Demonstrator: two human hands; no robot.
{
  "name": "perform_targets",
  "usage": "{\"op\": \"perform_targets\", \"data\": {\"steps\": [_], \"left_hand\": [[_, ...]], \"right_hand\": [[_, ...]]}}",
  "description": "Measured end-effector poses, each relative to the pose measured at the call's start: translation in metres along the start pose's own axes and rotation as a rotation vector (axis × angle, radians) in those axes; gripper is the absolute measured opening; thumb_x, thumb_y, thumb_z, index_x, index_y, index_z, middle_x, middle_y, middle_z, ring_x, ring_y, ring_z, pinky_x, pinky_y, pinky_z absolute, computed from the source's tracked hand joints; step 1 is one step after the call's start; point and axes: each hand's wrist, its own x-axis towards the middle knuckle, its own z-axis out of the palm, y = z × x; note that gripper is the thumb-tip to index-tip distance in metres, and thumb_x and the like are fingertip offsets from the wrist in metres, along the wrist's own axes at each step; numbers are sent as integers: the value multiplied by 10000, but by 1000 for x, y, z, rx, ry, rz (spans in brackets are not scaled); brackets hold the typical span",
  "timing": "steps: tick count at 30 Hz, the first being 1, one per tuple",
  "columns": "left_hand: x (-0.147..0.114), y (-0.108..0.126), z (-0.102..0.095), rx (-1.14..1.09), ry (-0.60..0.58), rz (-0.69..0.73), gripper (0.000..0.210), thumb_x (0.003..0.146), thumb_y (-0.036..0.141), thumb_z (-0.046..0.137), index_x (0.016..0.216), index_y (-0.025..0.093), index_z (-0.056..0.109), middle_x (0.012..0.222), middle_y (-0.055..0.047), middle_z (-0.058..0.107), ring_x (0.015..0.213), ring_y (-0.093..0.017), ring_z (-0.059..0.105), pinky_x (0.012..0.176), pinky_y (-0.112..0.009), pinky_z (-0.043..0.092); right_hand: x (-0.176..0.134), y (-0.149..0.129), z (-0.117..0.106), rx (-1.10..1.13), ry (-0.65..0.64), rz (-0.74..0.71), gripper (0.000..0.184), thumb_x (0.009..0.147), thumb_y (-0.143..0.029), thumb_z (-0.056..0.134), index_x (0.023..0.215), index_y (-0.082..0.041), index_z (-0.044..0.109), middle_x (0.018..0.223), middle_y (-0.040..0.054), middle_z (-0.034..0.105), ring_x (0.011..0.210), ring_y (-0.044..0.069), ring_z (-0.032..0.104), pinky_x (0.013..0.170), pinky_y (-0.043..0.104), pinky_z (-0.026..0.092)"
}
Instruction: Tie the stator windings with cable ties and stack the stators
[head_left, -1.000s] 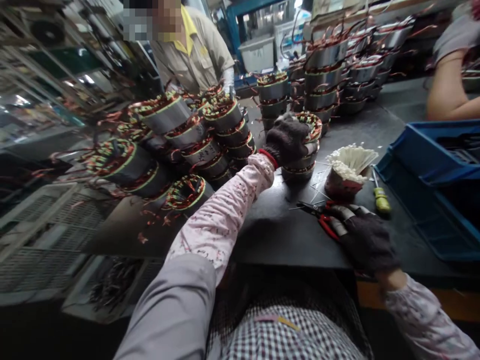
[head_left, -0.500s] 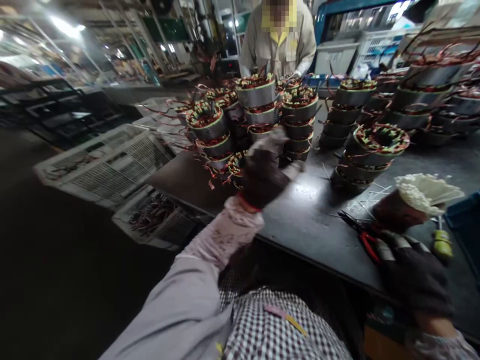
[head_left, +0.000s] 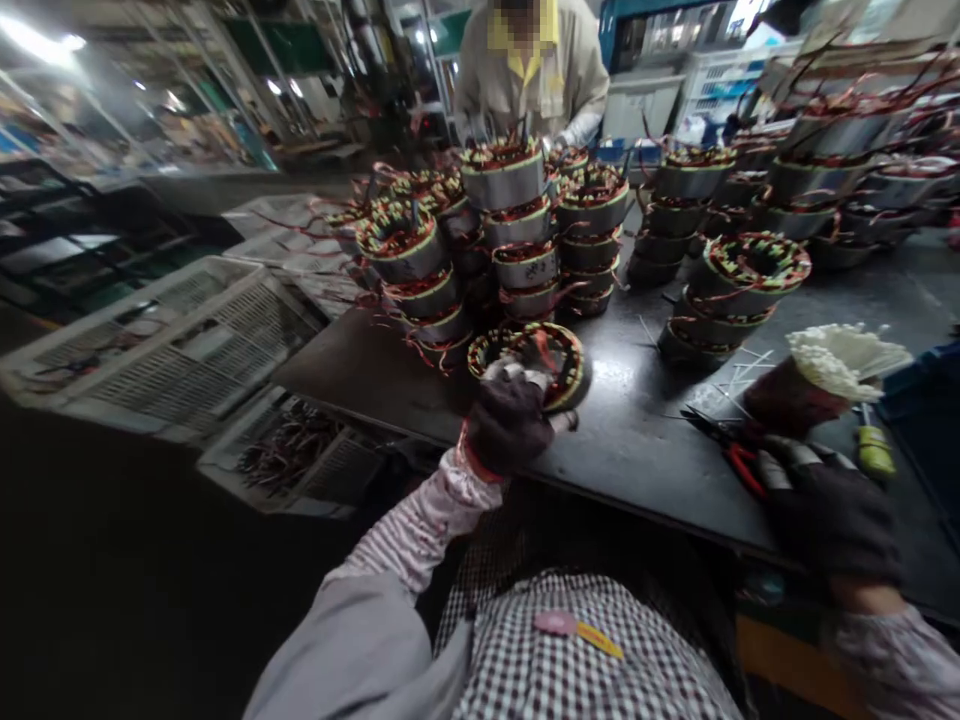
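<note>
My left hand (head_left: 510,415), in a dark glove with pale fingertips, grips the near rim of a wound motor stator (head_left: 574,385) close to the table's front edge. Its fingers reach over into the ring and the thumb lies along the outside. My right hand (head_left: 836,515), gloved alike, is closed at the red handles of a pair of pliers (head_left: 739,462), whose dark jaws point left across the table. Behind the left hand rise stacked stators (head_left: 525,265) with copper windings and loose red leads. Another stack (head_left: 720,310) leans slightly, farther right.
A holder with a bundle of white strips (head_left: 847,360) stands beside a yellow-handled tool (head_left: 875,448) and a blue bin (head_left: 926,400). Thin white sticks (head_left: 739,375) lie loose. White crates (head_left: 180,350) stand left of the table (head_left: 637,470). A co-worker (head_left: 536,80) stands opposite.
My left hand has come back from the stacks toward the table edge and now grips a stator there. My right hand stays at the pliers. The view has shifted slightly.
</note>
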Motion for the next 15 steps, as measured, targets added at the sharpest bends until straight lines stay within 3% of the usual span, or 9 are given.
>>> {"op": "perform_targets", "data": {"steps": [5,7,10,13,15], "left_hand": [[10,71,20,-331,-242,250,395,940,447,930,1277,255,854,1162,-125,886,1205,-435,835,1248,-624,610],[14,100,29,-330,-264,254,313,1000,419,858,1265,252,863,1176,-139,890,1220,-432,838,1285,-641,586],[-1,133,35,-317,-191,158,445,1090,452,746,1456,205,794,1423,-218,841,1421,-452,780,1372,-649,541],[-33,135,32,-394,-72,102,538,1081,430,723,1563,191,725,1597,-241,763,1618,-424,659,1419,-603,529],[-43,116,29,-440,-68,98,443,1057,354,704,1476,229,776,1510,-217,819,1576,-434,693,1406,-696,513]], "right_hand": [[-1,-10,-15,43,-33,87,599,1173,-487,382,1336,-179,868,1271,265,872,1177,446,834,1021,606,673],[-7,-20,-15,92,62,104,583,1166,-485,436,1383,-125,841,1310,289,856,1204,450,826,1068,609,668],[-24,-49,-10,262,245,65,522,1140,-469,553,1448,-135,809,1389,278,840,1302,436,813,1179,611,656],[-37,-89,-5,440,231,-125,480,1129,-469,634,1520,-242,795,1559,225,784,1415,407,782,1238,601,648],[-37,-108,-4,517,149,-217,404,1142,-434,631,1480,-329,825,1550,171,801,1382,382,802,1201,607,672]]}}
